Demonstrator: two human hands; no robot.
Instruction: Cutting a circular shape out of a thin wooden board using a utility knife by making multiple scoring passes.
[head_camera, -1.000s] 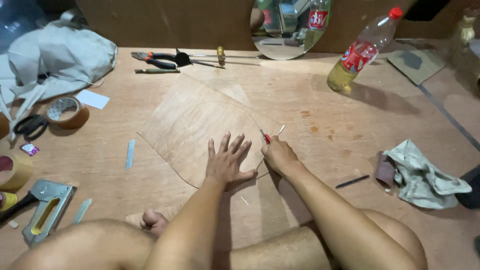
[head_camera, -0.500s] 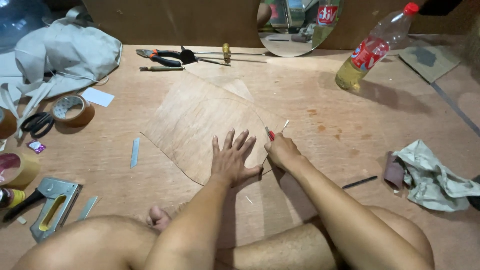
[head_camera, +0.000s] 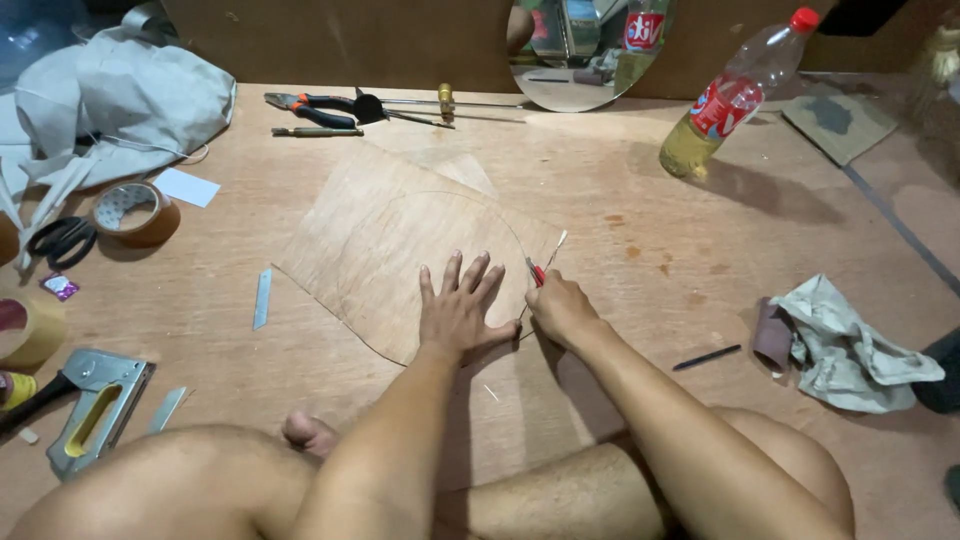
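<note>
A: 2 hands on the job. The left hand (head_camera: 458, 312) lies flat on the plywood sheet (head_camera: 400, 235), fingers spread wide and holding nothing, only pinning the sheet to the floor (head_camera: 640, 250). The right hand (head_camera: 560, 308) has its fingers curled tight around a red-handled blade (head_camera: 541, 268), tip at the sheet's right edge.

B: How far along, by your eye?

A: I'd judge partway. A curved line (head_camera: 440, 200) arcs across the sheet, and the near edge already looks rounded along it, while the far-left corner is square. So there is more curve left to follow, I'd say.

B: Anything crowding them?

A: Not close in. Pliers (head_camera: 310, 103) and a rod tool lie beyond the sheet, and a bottle (head_camera: 730, 100) of yellow liquid stands well off to the far right. Tape roll (head_camera: 135, 212) and scissors (head_camera: 60, 240) sit left, staple gun (head_camera: 95, 405) near left, a loose blade strip (head_camera: 262, 298) just beside the sheet, a crumpled rag (head_camera: 850, 345) right. The person's own knees hem the near side.
</note>
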